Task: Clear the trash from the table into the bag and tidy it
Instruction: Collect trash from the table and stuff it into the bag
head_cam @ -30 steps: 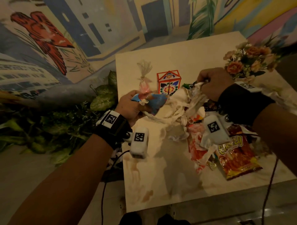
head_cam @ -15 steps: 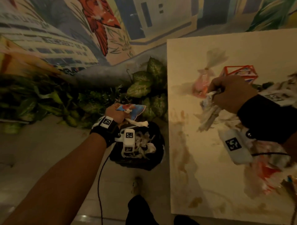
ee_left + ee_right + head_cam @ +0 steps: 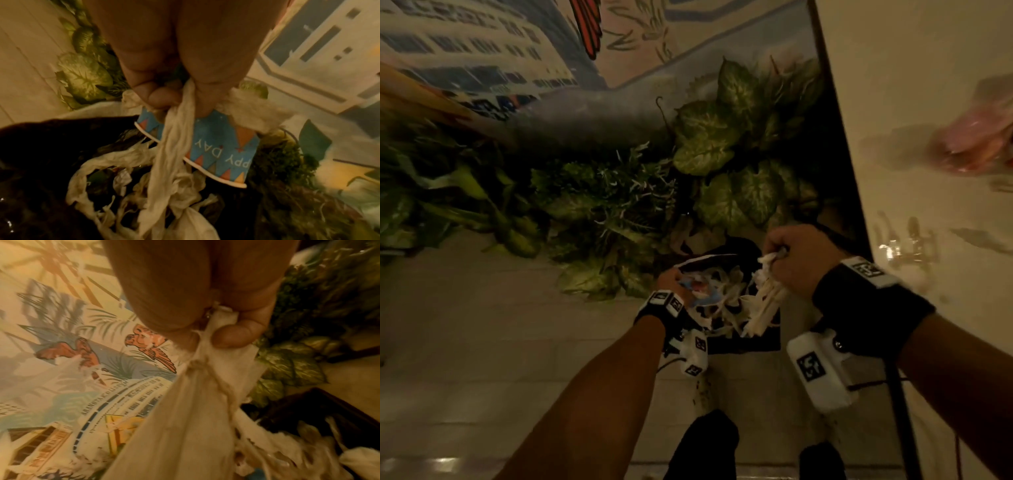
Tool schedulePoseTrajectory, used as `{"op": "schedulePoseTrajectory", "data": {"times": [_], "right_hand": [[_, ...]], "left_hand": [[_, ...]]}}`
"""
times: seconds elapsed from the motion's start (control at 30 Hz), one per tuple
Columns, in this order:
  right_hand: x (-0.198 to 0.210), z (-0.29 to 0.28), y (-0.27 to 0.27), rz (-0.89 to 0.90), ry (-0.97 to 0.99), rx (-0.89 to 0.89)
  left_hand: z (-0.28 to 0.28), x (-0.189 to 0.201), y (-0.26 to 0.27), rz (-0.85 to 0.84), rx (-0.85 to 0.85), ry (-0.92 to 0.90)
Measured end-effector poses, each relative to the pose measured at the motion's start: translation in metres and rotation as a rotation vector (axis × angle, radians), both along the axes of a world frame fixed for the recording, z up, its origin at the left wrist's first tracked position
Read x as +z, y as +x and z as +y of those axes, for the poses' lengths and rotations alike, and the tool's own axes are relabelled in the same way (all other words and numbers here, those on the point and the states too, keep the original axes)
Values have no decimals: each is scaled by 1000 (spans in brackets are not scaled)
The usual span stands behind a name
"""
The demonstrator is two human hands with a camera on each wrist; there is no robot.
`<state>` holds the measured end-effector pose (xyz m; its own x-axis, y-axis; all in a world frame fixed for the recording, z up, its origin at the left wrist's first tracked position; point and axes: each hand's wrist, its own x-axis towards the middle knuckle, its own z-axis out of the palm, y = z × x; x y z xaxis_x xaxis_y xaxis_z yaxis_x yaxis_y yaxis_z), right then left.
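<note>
A black trash bag [image 3: 743,342] stands open on the floor left of the table, holding crumpled white tissue. My left hand [image 3: 671,281] is over its mouth and grips a blue paper cup [image 3: 218,146] printed "PPY DAY" together with a twisted tissue strip [image 3: 174,146]. Just to the right and higher, my right hand [image 3: 794,260] holds a bunch of white tissue [image 3: 767,305] that hangs down into the bag. In the right wrist view the thumb and fingers pinch the top of that tissue bunch [image 3: 195,410].
The cream table [image 3: 928,171] fills the right side, its edge beside the bag; a blurred pink wrapped item [image 3: 976,140] lies on it. Leafy plants [image 3: 722,137] stand behind the bag against a painted mural wall. Pale tiled floor [image 3: 482,342] lies to the left.
Both hands have swung left off the table to the bag on the floor. The left hand with the cup has dropped lower into the bag's mouth; the right brought its tissue bunch over it.
</note>
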<state>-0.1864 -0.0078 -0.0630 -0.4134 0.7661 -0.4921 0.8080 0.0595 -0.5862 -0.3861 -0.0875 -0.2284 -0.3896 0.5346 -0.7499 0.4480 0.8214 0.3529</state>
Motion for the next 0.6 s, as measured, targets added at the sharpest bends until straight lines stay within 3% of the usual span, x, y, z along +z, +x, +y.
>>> {"op": "schedulePoseTrajectory", "data": {"times": [0.17, 0.33, 0.5, 0.6], "right_hand": [[-80, -11, -21, -68, -67, -88], [-136, -20, -32, -161, -156, -127], [-166, -26, -44, -178, -226, -196], [-171, -30, -47, -201, -353, -82]], "left_hand": [[1, -61, 2, -51, -140, -62], [-9, -85, -2, -87, -227, -27], [-14, -79, -24, -1, 40, 174], [-16, -66, -43, 35, 139, 190]]}}
